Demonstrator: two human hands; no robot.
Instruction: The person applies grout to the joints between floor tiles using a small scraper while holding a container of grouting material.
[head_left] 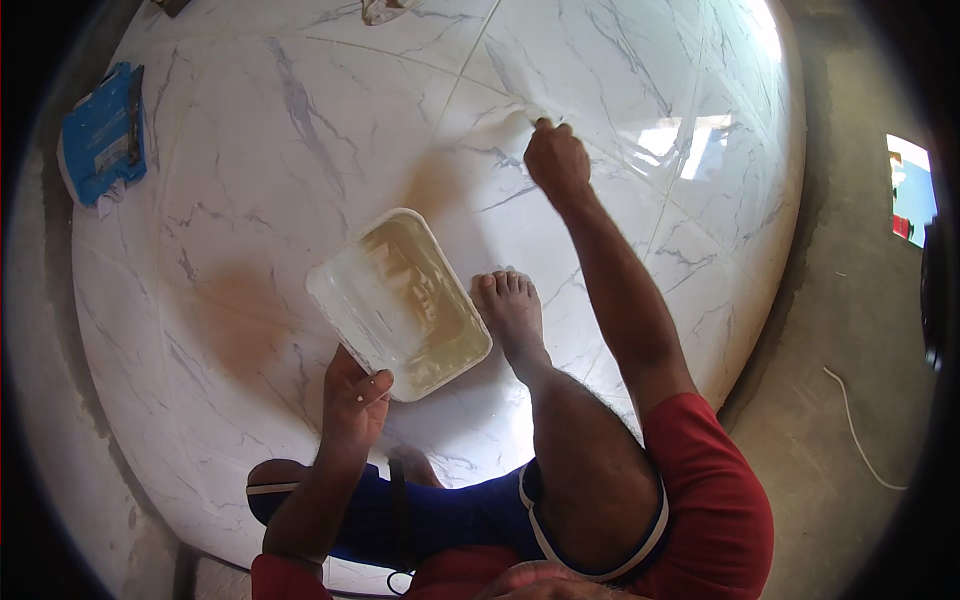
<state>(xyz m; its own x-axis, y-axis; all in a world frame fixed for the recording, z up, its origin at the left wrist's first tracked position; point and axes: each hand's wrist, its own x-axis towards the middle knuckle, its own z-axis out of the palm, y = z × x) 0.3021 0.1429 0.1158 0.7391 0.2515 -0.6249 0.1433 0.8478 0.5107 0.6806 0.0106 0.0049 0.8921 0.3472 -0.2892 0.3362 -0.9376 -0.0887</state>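
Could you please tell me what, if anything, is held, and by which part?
The left grip holds the white tub by its edge, near its closest corner. The right grip looks closed; what it may hold cannot be told.

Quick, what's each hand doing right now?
Left hand: closed, holding a white tray by its edge.
Right hand: closed; what it holds can't be told.

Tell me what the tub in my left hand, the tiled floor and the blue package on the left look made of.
Tub: likely off-white plastic, with rounded corners and a moulded rim; pale residue smears its inside.
Tiled floor: probably glazed ceramic or porcelain, grey-veined like marble and glossy, given its bright reflections.
Blue package: creased paper or plastic film; unclear which.
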